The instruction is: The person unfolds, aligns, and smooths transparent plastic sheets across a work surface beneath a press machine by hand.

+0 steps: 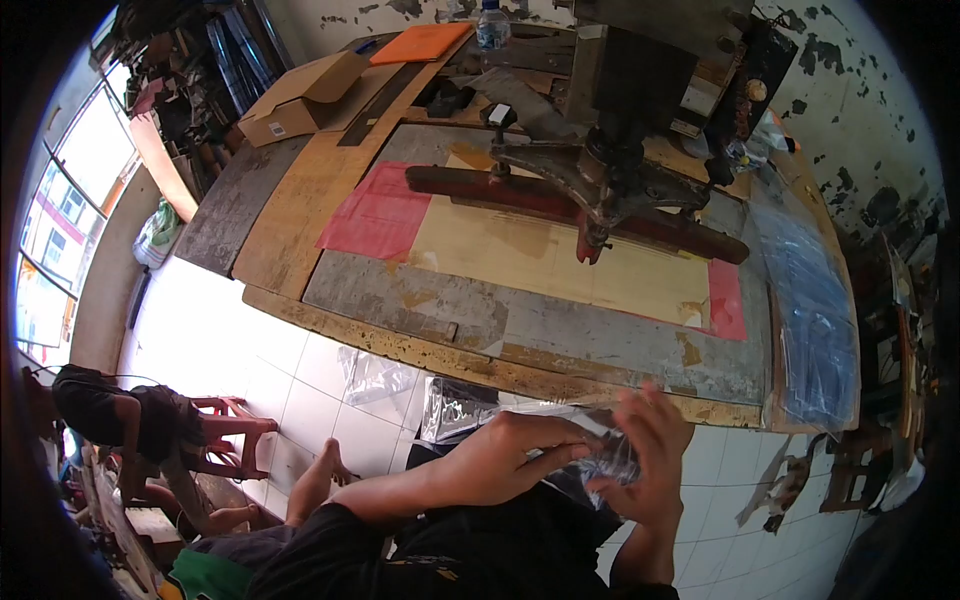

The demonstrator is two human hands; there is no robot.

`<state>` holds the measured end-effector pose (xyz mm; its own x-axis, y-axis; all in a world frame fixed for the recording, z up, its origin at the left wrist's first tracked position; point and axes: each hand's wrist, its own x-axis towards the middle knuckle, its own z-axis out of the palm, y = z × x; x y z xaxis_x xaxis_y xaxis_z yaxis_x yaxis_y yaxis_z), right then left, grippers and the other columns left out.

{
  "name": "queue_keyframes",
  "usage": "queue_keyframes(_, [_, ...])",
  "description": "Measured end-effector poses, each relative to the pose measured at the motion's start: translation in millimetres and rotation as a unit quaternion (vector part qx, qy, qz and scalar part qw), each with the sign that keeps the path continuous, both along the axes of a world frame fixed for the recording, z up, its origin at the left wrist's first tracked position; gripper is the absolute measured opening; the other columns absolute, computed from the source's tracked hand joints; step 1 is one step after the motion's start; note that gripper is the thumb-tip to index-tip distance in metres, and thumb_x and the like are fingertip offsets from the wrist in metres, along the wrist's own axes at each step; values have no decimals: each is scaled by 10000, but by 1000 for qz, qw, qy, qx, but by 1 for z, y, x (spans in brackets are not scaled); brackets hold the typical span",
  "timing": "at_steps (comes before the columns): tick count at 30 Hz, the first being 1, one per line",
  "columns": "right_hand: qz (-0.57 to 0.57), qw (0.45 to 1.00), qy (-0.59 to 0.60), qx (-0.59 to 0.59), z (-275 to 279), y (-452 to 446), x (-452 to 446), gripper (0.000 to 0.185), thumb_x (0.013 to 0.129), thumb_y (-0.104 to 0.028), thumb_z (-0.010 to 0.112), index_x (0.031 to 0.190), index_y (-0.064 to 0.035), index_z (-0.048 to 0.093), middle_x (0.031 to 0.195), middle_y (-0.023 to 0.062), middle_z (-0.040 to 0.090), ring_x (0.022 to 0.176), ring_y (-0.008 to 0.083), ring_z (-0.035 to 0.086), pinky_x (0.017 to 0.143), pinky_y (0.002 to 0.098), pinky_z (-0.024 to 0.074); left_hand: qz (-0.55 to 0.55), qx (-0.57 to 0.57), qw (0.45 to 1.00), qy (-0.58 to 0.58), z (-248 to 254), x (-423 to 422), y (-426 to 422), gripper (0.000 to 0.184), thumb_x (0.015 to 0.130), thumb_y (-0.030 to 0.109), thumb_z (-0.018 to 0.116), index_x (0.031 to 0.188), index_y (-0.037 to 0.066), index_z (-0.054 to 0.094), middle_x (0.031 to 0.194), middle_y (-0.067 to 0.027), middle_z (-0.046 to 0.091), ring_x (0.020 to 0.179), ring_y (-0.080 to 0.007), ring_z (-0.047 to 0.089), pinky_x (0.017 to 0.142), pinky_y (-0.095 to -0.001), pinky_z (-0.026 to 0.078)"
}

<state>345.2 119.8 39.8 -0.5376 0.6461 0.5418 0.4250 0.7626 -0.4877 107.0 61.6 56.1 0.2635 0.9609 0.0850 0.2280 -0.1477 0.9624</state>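
Note:
Over my lap, in front of the bench's front edge, I hold a piece of clear plastic (618, 462), which looks like a thin bag or sheet. My left hand (535, 450) pinches it between thumb and fingers. On its other side, my right hand (648, 455) has its fingers curled against the plastic. Glare and the fingers hide part of its shape. More clear plastic packets (455, 408) with dark parts lie just below the bench edge, left of my hands. Another transparent piece (375, 378) shows against the floor beside them.
A press with a red bar (680, 232) stands over a yellow sheet (560, 265) with pink ends on the bench. Clear plastic sheets (815, 340) are stacked at right. A cardboard box (300, 95), orange folder (420, 43) and bottle (492, 28) stand behind. A person (130, 420) sits left.

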Motion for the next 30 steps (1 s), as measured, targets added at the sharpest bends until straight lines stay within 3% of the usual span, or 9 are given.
queue_keyframes(2, [77,996,-32,-21,2,-2,-7,816,832,-525,864,1425,-32,595,1497,147,603,1440,390,522,1138,533,428,18,4,1000,-12,8,-1,0,144,1009,111,709,1096,-2,734,958,-172,769,898,-351,758,804,-394,573])
queue_keyframes(7, [73,997,-29,-27,1,6,-7,847,820,-499,880,1443,-11,578,1502,168,591,1433,389,529,1134,527,442,-5,-50,999,-14,19,-9,6,159,1012,100,701,1124,-13,721,1040,-175,773,975,-331,760,871,-376,571])
queue_keyframes(10, [88,995,-7,-38,9,9,-11,853,827,-471,881,1463,-2,561,1489,178,597,1419,392,543,1140,525,443,35,38,998,-29,17,-7,8,189,1023,102,688,1173,-11,712,1138,-188,755,1064,-331,733,931,-386,551])
queue_keyframes(13, [82,994,19,-67,0,9,-14,852,833,-456,877,1473,7,556,1479,185,604,1413,400,548,1152,527,437,-10,-43,999,-25,18,-9,8,241,1031,104,677,1249,6,707,1206,-183,737,1135,-341,694,987,-398,529])
queue_keyframes(15, [77,992,40,-86,-4,9,-13,848,839,-463,868,1471,11,560,1482,189,601,1417,405,544,1162,531,429,11,54,998,-9,19,-7,9,231,1020,103,692,1229,9,719,1155,-164,746,1103,-342,690,968,-416,527])
queue_keyframes(18, [66,995,2,-69,-4,9,-12,821,846,-455,860,1460,11,579,1488,195,592,1422,401,542,1153,519,448,14,95,995,-13,6,-7,9,190,1006,93,706,1175,9,727,1123,-156,743,1055,-354,683,960,-434,520])
queue_keyframes(25, [57,998,21,-33,10,9,-19,661,833,-320,888,1370,-6,665,1406,161,652,1339,362,620,1073,467,531,23,66,998,10,8,-5,9,178,980,69,716,1151,28,737,1110,-149,745,1094,-372,681,976,-434,520])
queue_keyframes(28, [61,996,50,-35,4,13,-19,578,844,-271,880,1327,-12,695,1370,152,677,1301,350,648,1057,451,542,50,138,989,-9,8,0,13,176,966,67,722,1138,32,738,1101,-152,749,1106,-370,687,962,-454,522])
queue_keyframes(30, [62,995,70,-41,5,14,-20,543,848,-240,878,1311,-14,705,1352,149,688,1280,344,662,1049,444,547,67,182,981,16,8,-1,16,183,958,68,726,1137,36,739,1055,-147,763,1029,-367,722,897,-452,554])
